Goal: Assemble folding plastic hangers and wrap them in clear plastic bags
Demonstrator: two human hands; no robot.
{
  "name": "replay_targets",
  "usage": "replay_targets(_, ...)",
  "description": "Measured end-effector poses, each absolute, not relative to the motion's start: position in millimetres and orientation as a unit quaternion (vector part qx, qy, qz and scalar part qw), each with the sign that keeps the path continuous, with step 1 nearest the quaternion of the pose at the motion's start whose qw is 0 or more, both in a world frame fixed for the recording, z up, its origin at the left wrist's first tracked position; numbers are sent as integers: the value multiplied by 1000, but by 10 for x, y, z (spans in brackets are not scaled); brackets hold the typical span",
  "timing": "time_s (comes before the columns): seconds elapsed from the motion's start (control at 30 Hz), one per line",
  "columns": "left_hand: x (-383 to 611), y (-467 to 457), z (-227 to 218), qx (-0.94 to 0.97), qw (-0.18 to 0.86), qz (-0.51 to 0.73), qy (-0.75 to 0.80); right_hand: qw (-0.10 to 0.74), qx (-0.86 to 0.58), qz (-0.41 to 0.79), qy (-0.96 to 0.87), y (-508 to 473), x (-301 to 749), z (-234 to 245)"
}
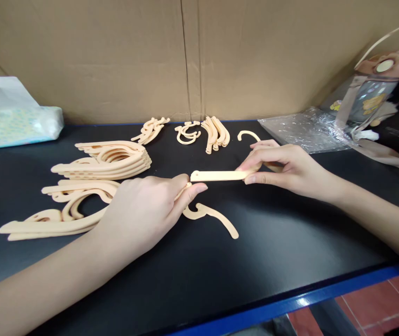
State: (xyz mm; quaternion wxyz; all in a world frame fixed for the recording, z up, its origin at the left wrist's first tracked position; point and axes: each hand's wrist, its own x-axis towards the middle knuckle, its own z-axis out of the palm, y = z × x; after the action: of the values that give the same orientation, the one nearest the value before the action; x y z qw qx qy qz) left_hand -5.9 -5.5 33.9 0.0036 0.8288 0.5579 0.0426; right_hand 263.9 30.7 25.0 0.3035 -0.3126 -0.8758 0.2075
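Observation:
My right hand (pixel 279 168) pinches a cream plastic hanger arm (pixel 216 176), its holed end pointing left. My left hand (pixel 147 200) is closed, with thumb and forefinger on a small cream hanger piece (pixel 182 191) that the fingers mostly hide. The hanger arm's holed end is close to my left fingertips; I cannot tell whether the two pieces touch. Below those fingertips shows a curved hook piece (pixel 220 219); whether it joins the held piece is hidden. Another cream hook (pixel 249 134) shows just behind my right hand, partly covered by it.
Stacked folding hangers (pixel 105 161) and more hangers (pixel 56 226) lie at left. At the back are small piles of hanger arms (pixel 216 133), hooks (pixel 187 133) and curved pieces (pixel 150 129). A tissue pack (pixel 17 121), clear plastic bag (pixel 300 130) and strapped bottle (pixel 370 93) flank them.

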Motion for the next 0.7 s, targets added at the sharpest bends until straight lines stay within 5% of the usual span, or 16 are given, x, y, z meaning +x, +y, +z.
replay_targets(0.3,-40,-78,359,828,12,96,552,287,-313,223,-877,278,2638,280)
replay_targets(0.7,-35,-41,363,837,77,11,541,281,-302,245,-877,317,2628,233)
